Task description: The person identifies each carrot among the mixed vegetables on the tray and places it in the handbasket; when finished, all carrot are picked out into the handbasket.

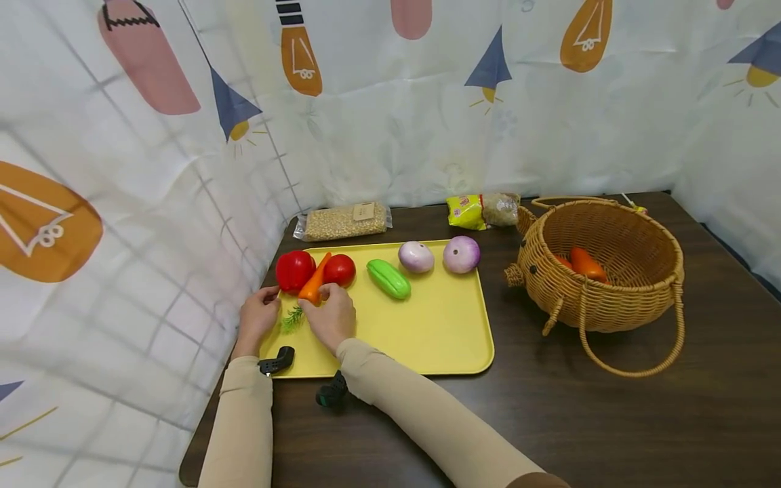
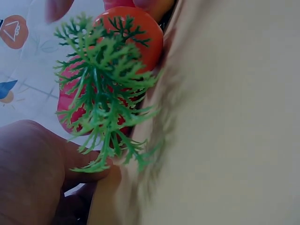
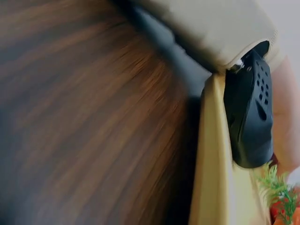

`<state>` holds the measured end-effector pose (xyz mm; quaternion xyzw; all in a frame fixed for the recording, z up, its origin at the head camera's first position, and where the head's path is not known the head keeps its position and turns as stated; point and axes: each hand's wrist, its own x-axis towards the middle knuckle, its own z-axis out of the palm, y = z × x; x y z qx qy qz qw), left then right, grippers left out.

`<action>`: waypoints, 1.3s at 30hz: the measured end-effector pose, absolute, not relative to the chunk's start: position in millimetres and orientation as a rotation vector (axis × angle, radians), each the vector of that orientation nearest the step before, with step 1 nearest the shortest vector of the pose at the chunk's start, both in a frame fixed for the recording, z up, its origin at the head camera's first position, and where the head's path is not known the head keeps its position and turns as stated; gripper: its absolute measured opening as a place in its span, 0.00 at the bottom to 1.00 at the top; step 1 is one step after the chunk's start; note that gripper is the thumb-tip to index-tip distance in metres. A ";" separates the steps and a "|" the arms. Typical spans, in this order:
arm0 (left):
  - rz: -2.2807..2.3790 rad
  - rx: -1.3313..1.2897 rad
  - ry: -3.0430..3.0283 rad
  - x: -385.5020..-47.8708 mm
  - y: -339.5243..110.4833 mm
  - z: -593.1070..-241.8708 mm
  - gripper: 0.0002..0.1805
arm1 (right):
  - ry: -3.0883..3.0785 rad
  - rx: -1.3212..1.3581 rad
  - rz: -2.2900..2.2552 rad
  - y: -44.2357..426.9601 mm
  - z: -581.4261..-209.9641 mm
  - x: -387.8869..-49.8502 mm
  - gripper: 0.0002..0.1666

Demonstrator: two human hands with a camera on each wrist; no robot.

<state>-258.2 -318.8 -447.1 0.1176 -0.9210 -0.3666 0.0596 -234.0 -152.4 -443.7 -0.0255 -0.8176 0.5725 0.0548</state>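
My left hand grips the left rim of the yellow tray, thumb on top. Beside it sits a red bell pepper. A toy carrot leans between the pepper and a red tomato, its feathery green top towards me. My right hand is bent over the carrot's thick end. In the left wrist view one blurred fingertip stands apart from the carrot; its other fingers are largely out of frame. The right wrist view mostly shows the table and tray edge.
A green cucumber-like vegetable, a pale purple eggplant and an onion lie on the tray. A bag of grain and a yellow packet lie behind. The wicker pig basket holds orange-red vegetables.
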 end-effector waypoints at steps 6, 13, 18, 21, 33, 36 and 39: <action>-1.124 0.343 -2.782 -258.5 -315.5 -443.5 0.22 | -2.489 -0.183 1.659 -161.0 -440.6 -237.2 0.30; -1.156 0.350 -2.776 -258.6 -312.5 -444.3 0.22 | -2.519 -0.233 1.516 -164.4 -443.0 -240.4 0.34; -1.149 0.333 -2.761 -261.3 -312.2 -448.8 0.22 | -2.537 -0.220 1.423 -163.8 -449.4 -242.3 0.32; -1.134 0.328 -2.756 -262.1 -313.3 -450.6 0.22 | -2.540 -0.213 1.417 -163.2 -451.6 -243.4 0.29; -1.123 0.333 -2.770 -260.0 -318.1 -451.1 0.21 | -2.537 -0.221 1.502 -155.4 -449.3 -244.3 0.24; -1.121 0.341 -2.769 -258.4 -319.2 -449.3 0.21 | -2.526 -0.212 1.537 -154.7 -448.0 -244.5 0.23; -1.127 0.344 -2.769 -256.7 -319.9 -447.0 0.21 | -2.522 -0.217 1.570 -155.8 -445.8 -244.9 0.22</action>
